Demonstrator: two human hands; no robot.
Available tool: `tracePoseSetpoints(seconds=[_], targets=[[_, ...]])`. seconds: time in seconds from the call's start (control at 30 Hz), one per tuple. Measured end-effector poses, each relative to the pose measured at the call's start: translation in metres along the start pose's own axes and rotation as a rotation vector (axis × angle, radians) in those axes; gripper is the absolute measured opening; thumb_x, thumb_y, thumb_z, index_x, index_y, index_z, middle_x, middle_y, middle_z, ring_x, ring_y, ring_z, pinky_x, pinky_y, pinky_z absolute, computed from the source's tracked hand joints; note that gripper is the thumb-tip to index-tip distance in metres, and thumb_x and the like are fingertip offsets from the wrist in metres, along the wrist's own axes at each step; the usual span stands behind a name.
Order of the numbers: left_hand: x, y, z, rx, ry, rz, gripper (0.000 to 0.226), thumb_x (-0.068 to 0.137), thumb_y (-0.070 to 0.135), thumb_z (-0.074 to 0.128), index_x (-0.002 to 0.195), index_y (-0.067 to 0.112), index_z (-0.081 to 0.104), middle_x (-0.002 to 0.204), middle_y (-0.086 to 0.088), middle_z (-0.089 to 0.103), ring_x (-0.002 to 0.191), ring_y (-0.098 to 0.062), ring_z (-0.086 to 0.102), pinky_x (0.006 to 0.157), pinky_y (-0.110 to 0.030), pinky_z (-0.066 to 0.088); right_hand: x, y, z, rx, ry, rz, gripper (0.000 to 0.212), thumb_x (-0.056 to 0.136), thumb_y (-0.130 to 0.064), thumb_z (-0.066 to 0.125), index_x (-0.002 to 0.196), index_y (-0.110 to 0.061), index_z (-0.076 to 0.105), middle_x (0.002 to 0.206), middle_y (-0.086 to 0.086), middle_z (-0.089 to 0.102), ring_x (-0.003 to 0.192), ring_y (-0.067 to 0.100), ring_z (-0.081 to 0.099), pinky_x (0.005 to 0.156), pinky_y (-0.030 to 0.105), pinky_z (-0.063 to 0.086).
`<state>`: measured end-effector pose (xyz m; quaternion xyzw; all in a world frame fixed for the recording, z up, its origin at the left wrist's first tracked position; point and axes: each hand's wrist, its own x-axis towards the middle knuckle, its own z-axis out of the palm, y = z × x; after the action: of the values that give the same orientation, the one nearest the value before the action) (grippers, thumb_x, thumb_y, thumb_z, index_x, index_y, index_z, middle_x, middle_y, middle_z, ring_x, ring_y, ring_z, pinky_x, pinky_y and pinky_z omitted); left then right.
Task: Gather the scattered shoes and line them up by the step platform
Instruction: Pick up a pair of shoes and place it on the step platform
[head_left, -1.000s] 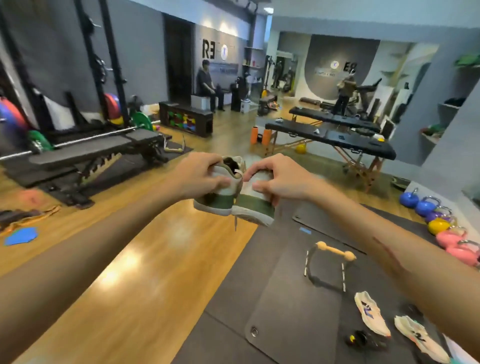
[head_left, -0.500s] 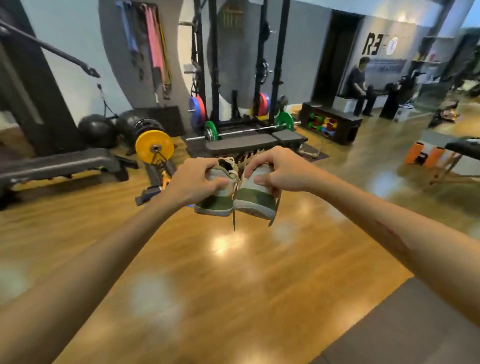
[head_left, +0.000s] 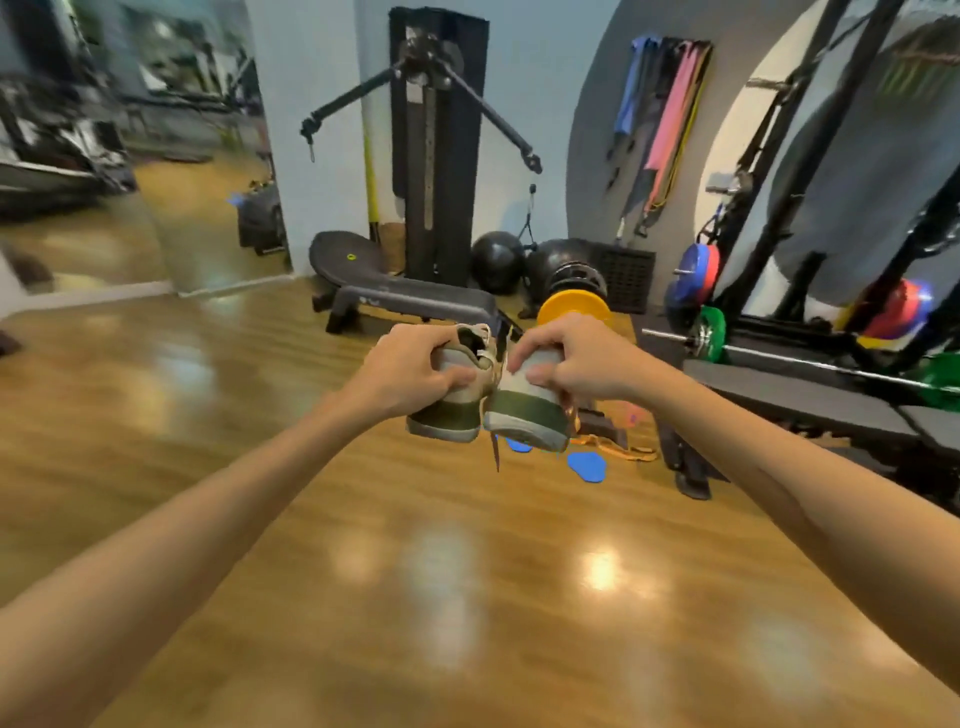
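I hold a pair of beige and olive-green shoes out in front of me above the wooden floor. My left hand (head_left: 410, 371) grips the left shoe (head_left: 447, 415) by its heel. My right hand (head_left: 576, 358) grips the right shoe (head_left: 527, 415) the same way, and the two shoes touch side by side. A lace hangs down between them. A long grey step platform (head_left: 415, 301) lies on the floor beyond the shoes, in front of the cable machine.
A cable machine (head_left: 436, 145) stands at the wall with black balls (head_left: 496, 262) beside it. A yellow weight plate (head_left: 574, 309), a barbell rack (head_left: 810, 343) and a bench are on the right. Blue pads (head_left: 587, 465) lie on the floor. A mirror wall is at the left.
My view has swung left across the gym, from the mats and massage tables to the cable machine and step platform. Both hands keep the same hold on the shoes.
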<state>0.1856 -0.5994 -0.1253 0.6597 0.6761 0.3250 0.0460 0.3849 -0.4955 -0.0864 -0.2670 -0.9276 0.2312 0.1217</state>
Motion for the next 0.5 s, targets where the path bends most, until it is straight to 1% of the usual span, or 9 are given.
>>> tracePoseSetpoints(seconds=[0.1,0.17,0.23,0.33,0.4,0.5], targets=[[0.039,-0.051,-0.008,0.006,0.040,-0.076,0.015,0.083,0.040,0.069,0.085,0.025,0.065,0.078,0.011,0.063,0.075,-0.010,0.059,0.063,-0.030,0.047,0.077,0.017,0.004,0.045,-0.015,-0.057,0.020,0.085,-0.010,0.065,0.089,-0.028,0.072,0.102,-0.003,0.063,0.085,0.015,0.063,0.053,0.029,0.055],[0.063,-0.087,-0.013,0.025,0.074,-0.079,0.013,0.083,0.041,0.069,0.084,0.028,0.065,0.077,0.015,0.062,0.072,-0.006,0.057,0.058,-0.026,0.042,0.128,0.027,0.011,0.068,-0.033,-0.083,0.018,0.086,-0.010,0.065,0.090,-0.025,0.072,0.102,-0.003,0.060,0.086,0.016,0.061,0.050,0.029,0.056],[0.088,-0.125,-0.019,0.037,0.093,-0.086,0.012,0.082,0.041,0.069,0.079,0.033,0.061,0.072,0.019,0.059,0.067,-0.004,0.055,0.054,-0.021,0.034,0.178,0.035,0.021,0.041,-0.042,-0.101,0.017,0.087,-0.011,0.064,0.093,-0.024,0.072,0.104,-0.003,0.060,0.088,0.016,0.060,0.053,0.032,0.059],[0.132,-0.186,-0.032,0.032,0.131,-0.109,0.019,0.081,0.039,0.070,0.071,0.034,0.055,0.068,0.017,0.057,0.063,-0.005,0.052,0.052,-0.023,0.031,0.255,0.045,0.036,-0.043,-0.085,-0.118,0.015,0.088,-0.014,0.064,0.094,-0.027,0.071,0.111,-0.002,0.061,0.095,0.017,0.060,0.062,0.035,0.060],[0.166,-0.223,-0.038,0.028,0.133,-0.111,0.017,0.082,0.037,0.071,0.076,0.031,0.055,0.069,0.018,0.055,0.062,-0.004,0.050,0.052,-0.020,0.029,0.303,0.054,0.041,-0.055,-0.092,-0.108,0.015,0.089,-0.017,0.064,0.094,-0.030,0.069,0.112,-0.003,0.059,0.098,0.017,0.059,0.065,0.033,0.060],[0.218,-0.273,-0.039,0.017,0.094,-0.122,0.016,0.083,0.035,0.071,0.087,0.027,0.058,0.076,0.014,0.056,0.067,-0.004,0.051,0.055,-0.020,0.031,0.369,0.069,0.043,-0.026,-0.090,-0.082,0.015,0.089,-0.017,0.063,0.095,-0.029,0.069,0.111,-0.005,0.057,0.095,0.015,0.056,0.061,0.026,0.056]])
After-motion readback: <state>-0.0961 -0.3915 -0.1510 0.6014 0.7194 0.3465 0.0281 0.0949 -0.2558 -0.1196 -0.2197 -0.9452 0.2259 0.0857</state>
